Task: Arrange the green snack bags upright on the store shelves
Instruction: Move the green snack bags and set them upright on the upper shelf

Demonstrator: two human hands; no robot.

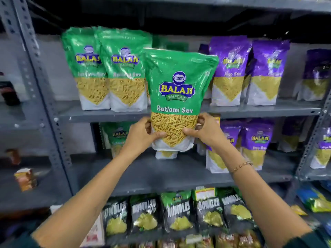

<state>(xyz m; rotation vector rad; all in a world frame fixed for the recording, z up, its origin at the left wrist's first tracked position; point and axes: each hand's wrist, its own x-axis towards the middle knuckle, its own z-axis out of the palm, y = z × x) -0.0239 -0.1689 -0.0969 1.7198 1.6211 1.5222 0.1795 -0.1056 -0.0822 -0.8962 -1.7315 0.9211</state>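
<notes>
Green snack bag [176,90] held upright in front of the upper shelf [107,114], right of two green bags [109,68] standing there. Left hand [141,136] and right hand [206,130] at its lower corners, fingers [158,135] grasping the bag. Purple bags [247,70] further right.

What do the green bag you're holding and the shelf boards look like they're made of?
Green bag: looks like thin glossy plastic film, going by the bright glare streaks and creases near its top; a clear lower window shows the yellow sev inside. Both the left hand and the right hand grip it low. Shelf board: seems to be grey painted metal with a matte finish; the perforated upright suggests steel racking.
</notes>
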